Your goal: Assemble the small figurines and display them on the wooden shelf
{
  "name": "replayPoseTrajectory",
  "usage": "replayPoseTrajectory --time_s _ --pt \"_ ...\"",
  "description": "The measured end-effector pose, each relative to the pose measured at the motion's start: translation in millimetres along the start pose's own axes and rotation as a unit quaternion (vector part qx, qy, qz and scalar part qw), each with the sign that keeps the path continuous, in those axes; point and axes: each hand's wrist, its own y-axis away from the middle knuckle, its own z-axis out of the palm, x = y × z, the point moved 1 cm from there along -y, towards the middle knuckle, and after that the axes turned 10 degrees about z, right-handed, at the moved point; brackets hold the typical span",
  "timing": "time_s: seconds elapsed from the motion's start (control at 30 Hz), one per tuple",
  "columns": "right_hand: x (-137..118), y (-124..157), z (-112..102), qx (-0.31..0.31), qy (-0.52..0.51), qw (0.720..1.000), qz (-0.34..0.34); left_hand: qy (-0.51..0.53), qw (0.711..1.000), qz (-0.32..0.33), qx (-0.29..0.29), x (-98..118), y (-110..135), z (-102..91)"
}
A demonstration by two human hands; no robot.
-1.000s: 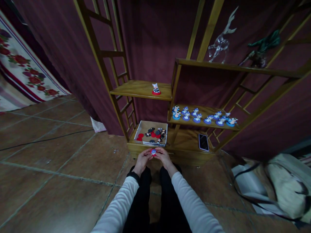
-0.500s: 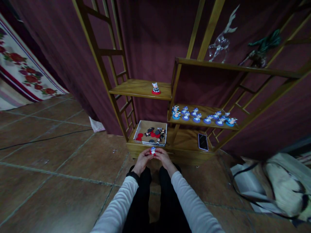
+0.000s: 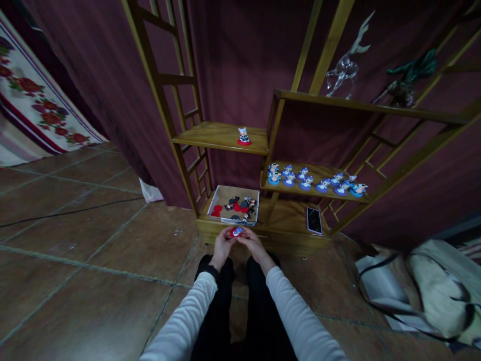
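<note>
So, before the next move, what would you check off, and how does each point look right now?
1. Both hands on the figurine: ok. The left hand and right hand hold the blue-and-white figurine between them.
2. Figurine firmly fixed to its red base: cannot tell; too small to see.
3. Figurine with a red base on the left shelf upright: ok.
4. Cardboard box open at the top: ok, with loose red discs inside.
5. Pieces in the box neatly sorted: not ok; they lie jumbled.
6. Smartphone away from the hands: ok, off to the right.
</note>
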Motion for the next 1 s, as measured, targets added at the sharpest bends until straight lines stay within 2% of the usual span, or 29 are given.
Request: replayPoseTrajectory --time_s 0.13,0.23,0.4,0.8,1.0 --pt "0.2 3.3 0.3 0.007 0.022 1.0 0.004 -0.08 0.995 0.055 0.0 3.7 5.2 3.2" --pt "-1.1 6.1 -0.4 0.016 0.035 0.999 -0.005 -0.118 0.991 0.069 0.009 8.0 11.0 4.2" --pt "-2.2 7.2 -1.0 0.016 0.038 0.999 -0.002 -0.096 0.993 0.055 0.033 11.7 13.0 4.5" --pt "-4.8 8.5 -0.9 -0.018 0.017 1.0 0.0 -0.112 0.989 0.096 0.009 3.7 10.5 2.1" --pt "-2.4 7.8 -2.4 0.001 0.011 1.0 -0.003 -0.078 0.995 0.061 0.009 2.1 7.7 1.2"
